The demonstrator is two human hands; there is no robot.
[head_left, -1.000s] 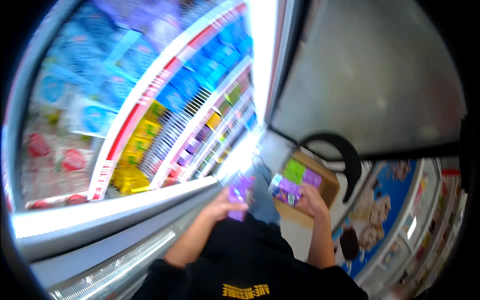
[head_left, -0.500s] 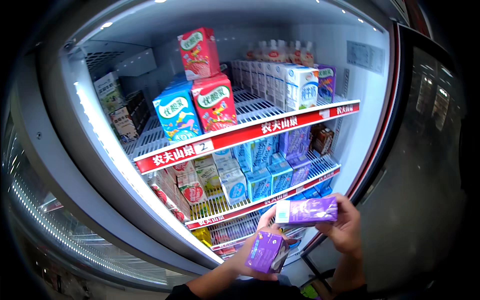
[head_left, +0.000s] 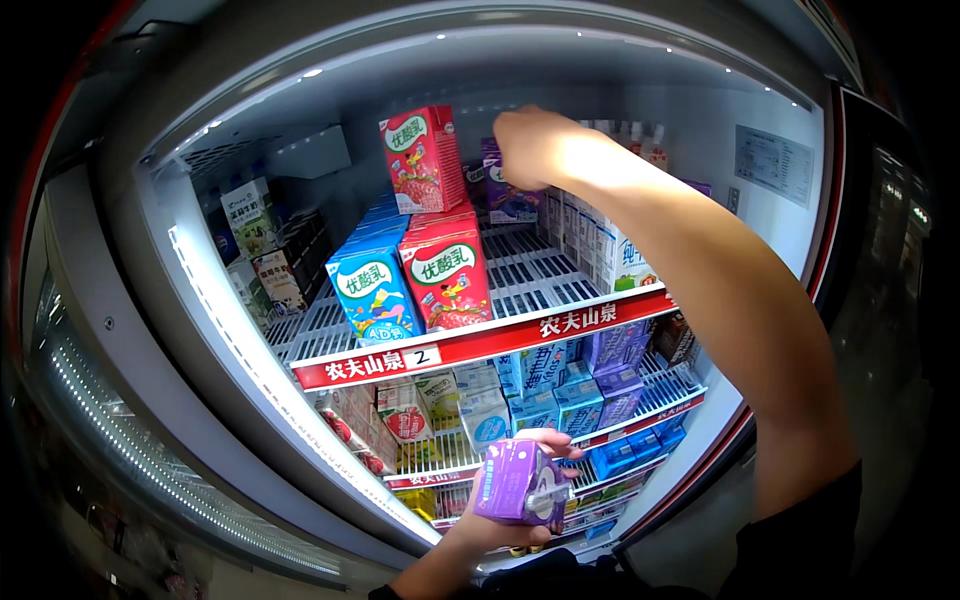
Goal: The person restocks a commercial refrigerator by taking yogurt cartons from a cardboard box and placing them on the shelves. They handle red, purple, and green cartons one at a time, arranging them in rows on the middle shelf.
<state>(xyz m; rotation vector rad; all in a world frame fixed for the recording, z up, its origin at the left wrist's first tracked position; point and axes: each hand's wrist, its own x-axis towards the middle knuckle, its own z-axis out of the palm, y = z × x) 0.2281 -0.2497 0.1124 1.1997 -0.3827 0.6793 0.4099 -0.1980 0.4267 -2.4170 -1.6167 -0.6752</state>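
Observation:
Low in front of me, my left hand (head_left: 488,532) is wrapped round a purple drink carton (head_left: 505,480) that has a clear-wrapped straw on one side. My right arm reaches across the upper shelf, and my right hand (head_left: 527,150) is closed on the top of another purple drink carton (head_left: 512,203). That carton is upright over the back of the shelf, beside a row of white milk cartons (head_left: 578,225). Its base lies close to the wire rack; whether it touches I cannot tell. Left of it, one red carton (head_left: 420,160) stands on top of a row of red cartons (head_left: 447,282).
The fridge's upper shelf has a red front strip (head_left: 480,342). Blue cartons (head_left: 372,295) stand beside the red row, with green-and-white cartons (head_left: 250,218) at far left. The shelf below holds blue cartons (head_left: 578,405) and purple ones. The fridge's side wall (head_left: 775,200) is right of my arm.
My right hand has moved from beside my left hand up to the back of the upper shelf with its purple carton. My left hand still holds the other carton low down; the view has shifted.

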